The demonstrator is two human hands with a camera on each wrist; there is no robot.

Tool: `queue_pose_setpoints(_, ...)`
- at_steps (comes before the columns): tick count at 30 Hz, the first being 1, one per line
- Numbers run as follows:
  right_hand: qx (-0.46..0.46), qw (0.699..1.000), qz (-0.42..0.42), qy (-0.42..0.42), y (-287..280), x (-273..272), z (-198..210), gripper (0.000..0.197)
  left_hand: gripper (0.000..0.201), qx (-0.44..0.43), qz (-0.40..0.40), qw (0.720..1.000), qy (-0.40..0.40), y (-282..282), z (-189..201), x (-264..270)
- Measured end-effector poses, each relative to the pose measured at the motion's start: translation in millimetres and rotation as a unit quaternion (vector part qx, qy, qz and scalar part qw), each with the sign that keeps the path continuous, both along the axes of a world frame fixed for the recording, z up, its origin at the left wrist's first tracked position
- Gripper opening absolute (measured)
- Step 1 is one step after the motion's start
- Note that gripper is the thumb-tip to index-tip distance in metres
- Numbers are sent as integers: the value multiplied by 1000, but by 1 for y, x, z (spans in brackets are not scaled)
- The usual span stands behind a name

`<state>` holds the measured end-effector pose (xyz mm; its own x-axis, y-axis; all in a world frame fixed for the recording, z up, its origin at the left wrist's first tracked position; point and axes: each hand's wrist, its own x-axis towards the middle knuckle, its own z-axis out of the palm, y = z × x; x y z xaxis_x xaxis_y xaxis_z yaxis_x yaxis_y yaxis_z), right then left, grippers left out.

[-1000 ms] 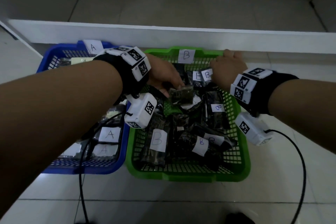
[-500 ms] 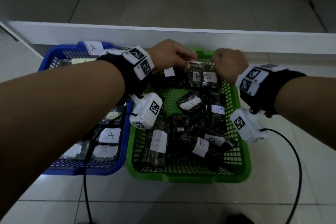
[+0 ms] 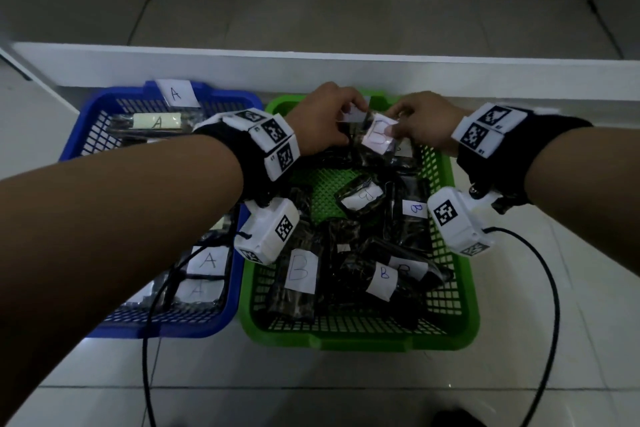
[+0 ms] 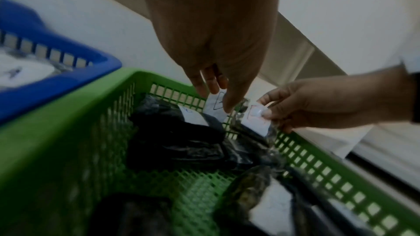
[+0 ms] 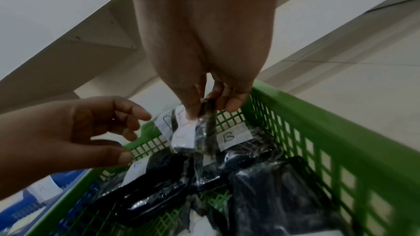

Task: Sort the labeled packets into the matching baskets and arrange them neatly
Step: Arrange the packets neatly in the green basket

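Note:
A dark packet with a white B label [image 3: 377, 139] [image 4: 256, 123] [image 5: 184, 135] hangs upright at the far wall of the green basket [image 3: 460, 288] [image 4: 68, 114] [image 5: 318, 114]. My right hand [image 3: 393, 130] [image 4: 263, 112] [image 5: 211, 110] pinches its top edge between thumb and fingers. My left hand [image 3: 346, 121] [image 4: 214, 100] [image 5: 134, 136] hovers just left of it, fingers spread and loosely curled, by the basket's own B tag [image 4: 213, 104] [image 5: 167, 123]. It holds nothing. Several B packets [image 3: 301, 270] lie in the basket.
The blue basket [image 3: 79, 135] [image 4: 56, 71] with an A tag and A packets stands against the green one's left side. A white ledge [image 3: 311, 66] runs right behind both baskets. Black cables [image 3: 540, 288] trail over the tiled floor.
My left hand lifted a packet from the basket's middle to the far wall. My right hand left the rim and took it; the left hand let go.

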<state>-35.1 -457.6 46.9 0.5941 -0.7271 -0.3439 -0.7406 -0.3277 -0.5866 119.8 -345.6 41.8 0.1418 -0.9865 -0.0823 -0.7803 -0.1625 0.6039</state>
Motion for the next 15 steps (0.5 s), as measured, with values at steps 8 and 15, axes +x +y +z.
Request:
queue_pose_setpoints(8, -59, 998, 0, 5, 4, 5, -12, 32, 13, 147, -134, 966, -168, 20, 21, 22)
queue_pose_setpoints(15, -131, 991, 18, 3, 16, 16, -23, 32, 37, 322, -297, 857, -270, 32, -12, 1)
